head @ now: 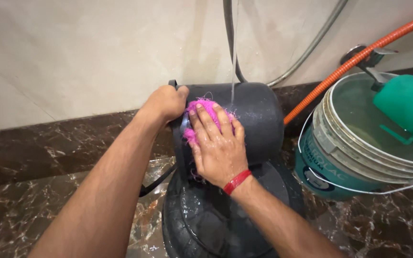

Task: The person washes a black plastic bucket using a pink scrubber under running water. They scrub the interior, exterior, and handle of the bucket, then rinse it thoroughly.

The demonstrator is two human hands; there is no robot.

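Dark bucket | left hand grip grasping rim | right hand pressing pink scrubber | white bucket holds water

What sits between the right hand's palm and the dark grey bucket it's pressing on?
In the head view, a pink fibrous scrubber lies between the right hand and the dark grey plastic bucket, poking out past the fingers.

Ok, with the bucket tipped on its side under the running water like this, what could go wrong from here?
1. The dark bucket lies on its side atop an upturned one, held only by the left hand at its rim; wet, it could roll off.
2. The right hand pressing the pink scrubber may slip on the slick surface.
3. Water stream could splash onto the marble floor, making it slippery.
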